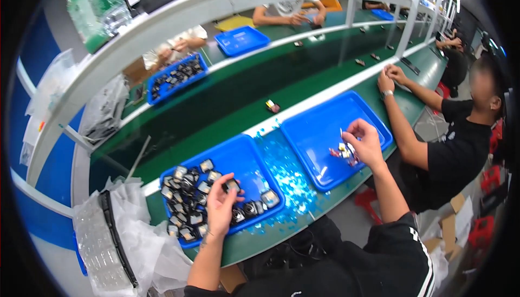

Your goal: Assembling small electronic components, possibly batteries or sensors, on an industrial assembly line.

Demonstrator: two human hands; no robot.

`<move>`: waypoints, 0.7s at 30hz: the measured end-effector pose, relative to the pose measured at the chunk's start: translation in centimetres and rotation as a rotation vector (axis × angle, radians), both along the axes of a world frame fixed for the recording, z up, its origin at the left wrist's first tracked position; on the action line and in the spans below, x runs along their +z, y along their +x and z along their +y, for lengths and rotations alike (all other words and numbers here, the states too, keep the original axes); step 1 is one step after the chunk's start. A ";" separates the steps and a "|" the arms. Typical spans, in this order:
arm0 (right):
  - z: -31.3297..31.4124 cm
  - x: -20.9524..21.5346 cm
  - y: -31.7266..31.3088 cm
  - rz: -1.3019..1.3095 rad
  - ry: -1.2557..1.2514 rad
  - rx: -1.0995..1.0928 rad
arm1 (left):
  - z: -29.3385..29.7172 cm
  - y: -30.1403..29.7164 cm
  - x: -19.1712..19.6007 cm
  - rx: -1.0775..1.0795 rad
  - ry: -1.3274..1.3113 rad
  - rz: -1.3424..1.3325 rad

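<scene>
My left hand (219, 206) reaches into a blue tray (246, 159) full of several small black and silver parts (184, 199). Its fingertips pinch one such part (232, 185) above the heap. My right hand (364, 141) hovers over a second blue tray (319, 126) to the right, fingers pinched together on a thin clear film strip (342, 133). A few small red and white pieces (342, 152) lie in that tray just below the hand.
Peeled blue film scraps (287, 180) litter the green bench between the trays. Crumpled clear plastic bags (116, 237) lie at the left. A green conveyor (233, 99) carries one small part (272, 106). A seated person (455, 140) works on my right; others work across the line.
</scene>
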State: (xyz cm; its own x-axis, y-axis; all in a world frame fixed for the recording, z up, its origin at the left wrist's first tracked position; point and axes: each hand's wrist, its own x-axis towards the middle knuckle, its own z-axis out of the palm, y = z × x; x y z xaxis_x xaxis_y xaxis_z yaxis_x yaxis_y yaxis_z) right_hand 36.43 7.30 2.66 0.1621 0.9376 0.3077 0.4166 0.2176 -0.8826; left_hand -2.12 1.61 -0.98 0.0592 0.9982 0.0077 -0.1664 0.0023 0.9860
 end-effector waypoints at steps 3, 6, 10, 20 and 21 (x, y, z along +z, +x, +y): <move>-2.1 1.8 -4.1 0.298 -0.040 0.189 | 0.3 0.1 -0.6 -0.077 0.056 0.120; -3.4 2.3 -8.1 0.511 -0.232 0.450 | 0.6 1.2 -0.7 -0.123 0.094 0.130; -4.6 1.4 -12.7 0.462 -0.367 0.556 | -0.4 2.5 0.6 -0.213 0.147 0.167; -5.4 -0.4 -17.7 0.301 -0.228 0.589 | -1.9 2.1 1.3 -0.243 0.154 0.284; -5.4 -0.3 -18.0 0.291 -0.231 0.593 | -1.9 2.0 1.4 -0.241 0.143 0.259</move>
